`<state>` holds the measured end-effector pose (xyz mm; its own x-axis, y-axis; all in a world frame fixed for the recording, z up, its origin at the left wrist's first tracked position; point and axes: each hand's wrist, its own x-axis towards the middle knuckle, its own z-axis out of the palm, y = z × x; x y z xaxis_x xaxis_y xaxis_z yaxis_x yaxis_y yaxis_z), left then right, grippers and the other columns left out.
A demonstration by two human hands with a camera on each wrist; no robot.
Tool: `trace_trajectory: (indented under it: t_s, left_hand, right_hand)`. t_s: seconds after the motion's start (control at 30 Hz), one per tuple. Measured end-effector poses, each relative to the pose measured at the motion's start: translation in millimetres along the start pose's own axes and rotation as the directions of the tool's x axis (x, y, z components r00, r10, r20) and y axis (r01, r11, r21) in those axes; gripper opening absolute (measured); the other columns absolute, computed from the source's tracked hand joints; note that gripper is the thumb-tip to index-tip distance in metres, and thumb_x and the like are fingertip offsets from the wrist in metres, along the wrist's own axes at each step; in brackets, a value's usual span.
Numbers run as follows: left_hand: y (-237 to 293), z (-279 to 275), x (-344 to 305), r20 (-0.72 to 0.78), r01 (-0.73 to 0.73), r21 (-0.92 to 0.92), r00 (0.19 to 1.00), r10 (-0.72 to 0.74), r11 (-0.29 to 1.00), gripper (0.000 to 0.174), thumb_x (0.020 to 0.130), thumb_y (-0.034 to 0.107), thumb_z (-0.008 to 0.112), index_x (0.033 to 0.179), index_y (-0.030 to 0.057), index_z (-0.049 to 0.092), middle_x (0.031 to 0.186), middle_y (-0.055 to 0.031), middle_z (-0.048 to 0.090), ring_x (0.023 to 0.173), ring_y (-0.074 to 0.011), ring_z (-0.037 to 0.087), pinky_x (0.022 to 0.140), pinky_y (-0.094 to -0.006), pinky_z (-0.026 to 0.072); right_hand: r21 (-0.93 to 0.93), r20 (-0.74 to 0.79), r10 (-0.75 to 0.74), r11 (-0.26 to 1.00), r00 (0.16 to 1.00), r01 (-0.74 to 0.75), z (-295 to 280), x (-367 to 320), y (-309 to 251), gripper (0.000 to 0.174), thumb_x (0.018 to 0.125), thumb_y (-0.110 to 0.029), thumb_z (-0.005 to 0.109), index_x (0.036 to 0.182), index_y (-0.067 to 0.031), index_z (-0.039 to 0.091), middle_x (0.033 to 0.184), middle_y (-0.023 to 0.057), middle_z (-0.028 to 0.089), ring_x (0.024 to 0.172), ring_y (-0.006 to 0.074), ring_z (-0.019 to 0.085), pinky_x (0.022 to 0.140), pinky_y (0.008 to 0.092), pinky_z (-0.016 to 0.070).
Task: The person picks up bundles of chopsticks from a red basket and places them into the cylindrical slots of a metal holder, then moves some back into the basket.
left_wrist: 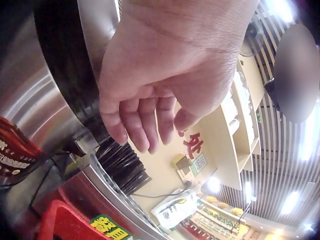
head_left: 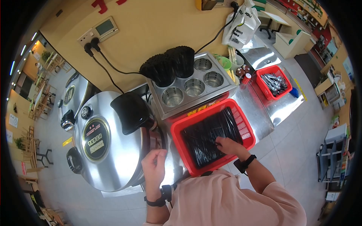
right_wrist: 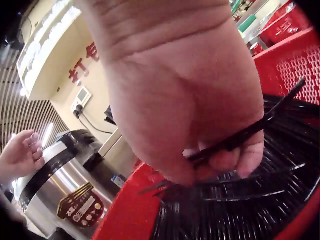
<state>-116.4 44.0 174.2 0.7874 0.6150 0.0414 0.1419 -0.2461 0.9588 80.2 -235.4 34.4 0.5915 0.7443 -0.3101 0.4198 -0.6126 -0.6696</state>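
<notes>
The person stands at the near edge of the counter. Their right hand is down in a red basket at that edge. The basket is full of black chopsticks, too many to count, lying flat and side by side. The thumb and fingertips of this hand pinch a few of them, and I can't tell just how many. The pinched ones lie across the fingers, with their long ends sticking out past the hand to the right. The rest of the pile is right under the hand, touching it.

The left hand is up in the air, just left of the basket. Its fingers are loosely bent and hold nothing. So the right hand is the one at the chopsticks.

Beside the left hand stands a big shiny rice cooker, and a second rice cooker stands behind it.

Past the basket, at the far edge, is a steel holder with six round cups. Two cups are packed with chopsticks standing up; four are bare.

At the far right corner is a small red basket of spoons.
</notes>
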Motion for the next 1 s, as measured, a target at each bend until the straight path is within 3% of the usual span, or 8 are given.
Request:
trace_trajectory:
  t_s: [0.03,0.23,0.33,0.53,0.67,0.77,0.83,1.0]
  left_hand:
    - [-0.3,0.9,-0.2,-0.036,-0.011,-0.029,0.999,0.01,1.0,0.018,0.092,0.012,0.063,0.093,-0.0052,0.07,0.078,-0.0103,0.068,0.071,-0.0149,0.06,0.067,-0.0284,0.0477]
    - [3.5,-4.6,0.1,-0.043,0.012,0.011,0.999,-0.011,1.0,0.019,0.092,0.013,0.063,0.093,-0.0046,0.07,0.077,-0.0099,0.068,0.07,-0.015,0.06,0.067,-0.0287,0.0475]
    - [0.7,-5.5,-0.2,-0.043,0.016,0.008,0.999,-0.016,1.0,0.019,0.092,0.013,0.063,0.093,-0.0042,0.07,0.077,-0.0094,0.068,0.07,-0.0152,0.06,0.066,-0.0289,0.0473]
    - [0.1,-4.5,-1.8,-0.06,-0.038,0.002,0.997,0.038,0.999,0.018,0.093,0.012,0.062,0.092,-0.0042,0.07,0.076,-0.0085,0.067,0.067,-0.0142,0.058,0.064,-0.0279,0.0463]
    - [4.3,-6.8,-2.3,-0.045,0.035,-0.015,0.998,-0.035,0.999,0.018,0.093,0.012,0.062,0.092,-0.0043,0.07,0.075,-0.0086,0.067,0.068,-0.0141,0.058,0.064,-0.0278,0.0463]
    - [0.0,-6.6,-2.0,-0.056,0.015,-0.007,0.998,-0.015,1.0,0.018,0.092,0.012,0.062,0.092,-0.0043,0.07,0.075,-0.0087,0.067,0.068,-0.0142,0.058,0.064,-0.028,0.0464]
    - [-0.5,-5.5,-1.7,-0.053,0.007,-0.008,0.999,-0.007,1.0,0.018,0.092,0.012,0.063,0.092,-0.0042,0.07,0.076,-0.0091,0.067,0.07,-0.0145,0.06,0.066,-0.028,0.0473]
    - [1.1,-6.9,-0.3,0.012,0.008,0.051,1.0,-0.008,0.999,0.019,0.098,0.01,0.057,0.095,-0.0044,0.069,0.087,-0.0059,0.069,0.08,-0.0094,0.06,0.074,-0.0238,0.0475]
  right_hand:
    - [-0.001,0.002,-0.003,1.0,1.0,0.003,-4.9,3.8,-1.2,0.021,0.089,-0.02,0.061,0.093,0.0008,0.063,0.093,0.0242,0.066,0.091,0.0421,0.066,0.078,0.0491,0.0525]
    - [0.046,-0.177,0.206,0.978,0.962,-0.202,-11.4,34.0,11.5,0.025,0.094,-0.019,0.057,0.106,0.0005,0.067,0.099,0.0274,0.068,0.096,0.0434,0.065,0.084,0.0485,0.0521]
    - [0.168,-0.272,0.2,0.973,0.941,-0.158,5.7,48.9,31.0,0.029,0.092,-0.014,0.059,0.115,0.0024,0.064,0.104,0.0278,0.067,0.102,0.0426,0.065,0.086,0.0465,0.0521]
    - [0.181,-0.341,0.237,0.966,0.91,-0.184,19.5,58.8,9.5,0.039,0.09,-0.012,0.058,0.128,-0.0015,0.056,0.11,0.0268,0.066,0.107,0.0423,0.063,0.092,0.0466,0.0511]
    - [0.117,-0.336,0.194,0.98,0.922,-0.164,31.3,70.4,30.5,0.036,0.09,-0.015,0.06,0.123,-0.0016,0.06,0.106,0.0258,0.068,0.104,0.0428,0.064,0.09,0.0484,0.0517]
    - [0.067,-0.311,0.275,0.961,0.91,-0.267,33.6,72.5,32.6,0.031,0.088,-0.02,0.063,0.113,-0.0018,0.065,0.1,0.0247,0.069,0.098,0.0432,0.065,0.086,0.05,0.0524]
    - [-0.034,-0.404,0.255,0.955,0.879,-0.293,37.7,69.7,35.6,0.025,0.087,-0.021,0.064,0.104,-0.0029,0.067,0.095,0.0243,0.07,0.093,0.0431,0.066,0.084,0.05,0.0535]
    - [0.009,-0.395,0.355,0.924,0.847,-0.382,15.2,56.9,7.8,0.026,0.083,-0.016,0.066,0.106,-0.0039,0.065,0.091,0.0251,0.069,0.09,0.0436,0.067,0.081,0.0511,0.0532]
